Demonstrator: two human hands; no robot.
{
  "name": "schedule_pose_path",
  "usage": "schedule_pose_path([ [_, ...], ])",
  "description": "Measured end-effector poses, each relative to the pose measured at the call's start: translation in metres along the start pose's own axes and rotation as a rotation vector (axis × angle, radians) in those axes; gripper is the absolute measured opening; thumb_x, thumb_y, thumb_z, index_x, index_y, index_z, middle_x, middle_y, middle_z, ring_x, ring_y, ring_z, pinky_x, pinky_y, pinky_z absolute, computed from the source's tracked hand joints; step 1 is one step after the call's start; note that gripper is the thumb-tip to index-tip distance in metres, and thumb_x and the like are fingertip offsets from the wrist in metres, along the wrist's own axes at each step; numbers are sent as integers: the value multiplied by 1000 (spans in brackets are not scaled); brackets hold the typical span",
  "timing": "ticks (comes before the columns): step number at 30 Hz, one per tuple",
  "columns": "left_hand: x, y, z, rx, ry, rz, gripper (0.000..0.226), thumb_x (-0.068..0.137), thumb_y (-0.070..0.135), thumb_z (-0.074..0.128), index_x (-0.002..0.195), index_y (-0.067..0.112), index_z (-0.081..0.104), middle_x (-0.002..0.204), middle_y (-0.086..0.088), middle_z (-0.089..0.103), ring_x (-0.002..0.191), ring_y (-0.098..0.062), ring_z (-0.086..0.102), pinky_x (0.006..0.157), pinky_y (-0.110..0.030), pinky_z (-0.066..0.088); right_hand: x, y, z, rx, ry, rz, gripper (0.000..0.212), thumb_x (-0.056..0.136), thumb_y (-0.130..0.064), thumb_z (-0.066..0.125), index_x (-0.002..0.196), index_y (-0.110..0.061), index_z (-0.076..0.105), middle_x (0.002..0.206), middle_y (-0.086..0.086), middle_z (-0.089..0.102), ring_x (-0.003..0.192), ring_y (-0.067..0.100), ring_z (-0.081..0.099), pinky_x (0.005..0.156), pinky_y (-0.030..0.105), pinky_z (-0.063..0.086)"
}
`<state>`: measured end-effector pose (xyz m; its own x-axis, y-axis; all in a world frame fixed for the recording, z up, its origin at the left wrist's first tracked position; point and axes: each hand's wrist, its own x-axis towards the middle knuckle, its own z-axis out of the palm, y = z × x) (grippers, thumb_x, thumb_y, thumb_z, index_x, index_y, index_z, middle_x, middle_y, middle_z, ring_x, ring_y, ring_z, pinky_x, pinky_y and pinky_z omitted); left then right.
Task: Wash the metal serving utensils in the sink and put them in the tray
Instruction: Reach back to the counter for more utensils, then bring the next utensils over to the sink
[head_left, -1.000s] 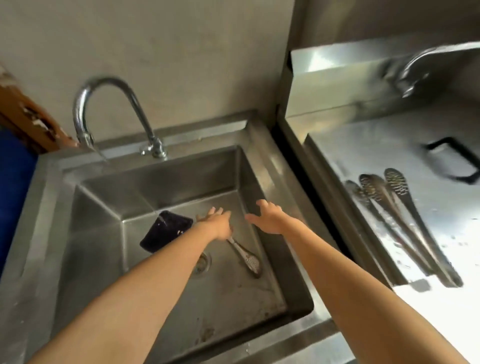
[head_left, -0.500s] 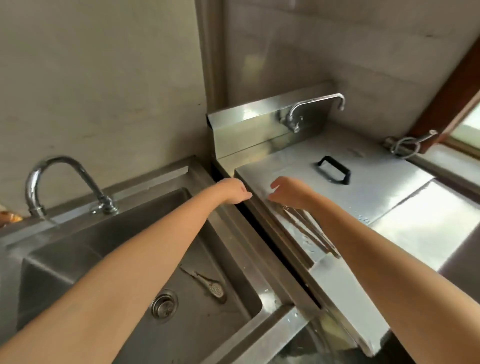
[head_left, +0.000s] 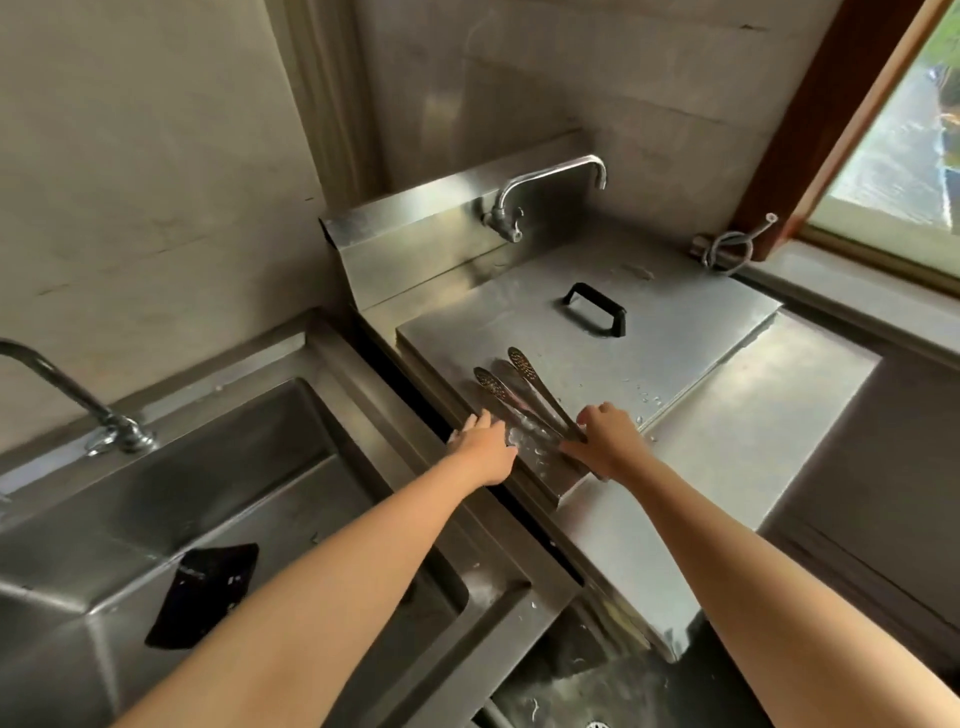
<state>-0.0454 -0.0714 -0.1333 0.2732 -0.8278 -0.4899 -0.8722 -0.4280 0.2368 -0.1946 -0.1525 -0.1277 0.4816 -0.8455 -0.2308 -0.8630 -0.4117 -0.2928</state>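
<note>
Several long slotted metal serving utensils (head_left: 521, 385) lie side by side on the wet steel tray-like lid (head_left: 675, 322) to the right of the sink (head_left: 260, 358). My right hand (head_left: 607, 441) is over their handle ends, fingers curled and thumb closed around them. My left hand (head_left: 485, 448) rests flat with fingers apart on the lid's left edge, just beside the utensils. No utensil shows inside the sink basin; my left forearm covers part of it.
A black cloth (head_left: 205, 592) lies in the sink basin. A curved faucet (head_left: 78, 405) stands at the sink's back. A second tap (head_left: 545, 189) hangs over the lid, which has a black handle (head_left: 597, 314). A coiled hose (head_left: 727, 249) sits by the window sill.
Both hands left the sink basin and moved right onto the steel lid. The right hand now closes on the utensil handles, and the view has swung right with them.
</note>
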Motion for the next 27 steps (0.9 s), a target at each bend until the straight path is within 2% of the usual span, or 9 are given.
schedule_pose_path([
  [4, 8, 0, 21, 5, 149, 5, 58, 100, 37, 31, 149, 11, 15, 159, -10, 2, 146, -23, 0, 118, -38, 3, 2, 7, 14, 23, 119, -32, 32, 88, -24, 55, 114, -5, 55, 114, 16, 54, 105, 31, 49, 87, 40, 46],
  [8, 8, 0, 21, -67, 234, 37, 53, 99, 36, 33, 144, 9, 30, 157, -12, 16, 145, -23, 13, 117, -37, 8, 3, 6, 20, 158, 175, -37, 30, 89, -22, 55, 113, -3, 57, 113, 17, 54, 106, 33, 48, 90, 40, 42],
  [11, 5, -8, 6, -459, 306, 13, 40, 99, 23, 40, 135, 8, 46, 143, -11, 45, 133, -25, 39, 110, -32, 29, 7, -8, 14, 268, 166, -74, 25, 90, -21, 53, 109, -6, 61, 109, 14, 55, 101, 29, 51, 89, 38, 44],
  [15, -2, -33, -30, -1238, 381, -120, 39, 96, -2, 34, 134, 3, 44, 123, -19, 59, 101, -24, 58, 87, -34, 51, 14, -42, 4, 363, 87, -176, 25, 90, -20, 55, 110, -5, 60, 107, 13, 56, 99, 28, 53, 85, 32, 41],
  [17, -8, -55, -50, -1570, 435, -152, 40, 95, -7, 36, 134, -3, 42, 108, -24, 61, 85, -24, 60, 75, -30, 53, 15, -67, 2, 373, 32, -245, 29, 90, -21, 56, 114, -5, 58, 110, 13, 55, 102, 28, 53, 81, 25, 34],
  [19, -18, -83, -66, -1798, 505, -140, 40, 94, -9, 37, 133, -7, 41, 107, -27, 60, 89, -29, 60, 79, -35, 52, 14, -94, 4, 380, -25, -318, 30, 91, -22, 55, 115, -3, 57, 111, 15, 55, 101, 29, 55, 82, 26, 37],
  [22, -39, -127, -75, -1978, 591, -150, 41, 95, -6, 33, 136, -4, 39, 118, -28, 56, 103, -32, 58, 86, -36, 48, 4, -141, 15, 491, -154, -374, 25, 93, -21, 52, 109, -2, 55, 98, 15, 59, 80, 27, 64, 72, 35, 51],
  [25, -64, -167, -70, -2021, 685, -217, 42, 95, -6, 33, 137, -3, 38, 129, -28, 52, 112, -35, 56, 87, -36, 47, -7, -184, 42, 547, -273, -414, 11, 94, -19, 51, 91, -9, 55, 72, 9, 59, 51, 10, 58, 50, 17, 45],
  [27, -78, -194, -61, -2022, 749, -276, 44, 94, -10, 34, 136, -3, 39, 128, -30, 52, 114, -37, 55, 87, -37, 47, -12, -211, 66, 566, -372, -404, 12, 95, -19, 49, 88, -11, 54, 67, 7, 59, 50, 12, 57, 52, 20, 46],
])
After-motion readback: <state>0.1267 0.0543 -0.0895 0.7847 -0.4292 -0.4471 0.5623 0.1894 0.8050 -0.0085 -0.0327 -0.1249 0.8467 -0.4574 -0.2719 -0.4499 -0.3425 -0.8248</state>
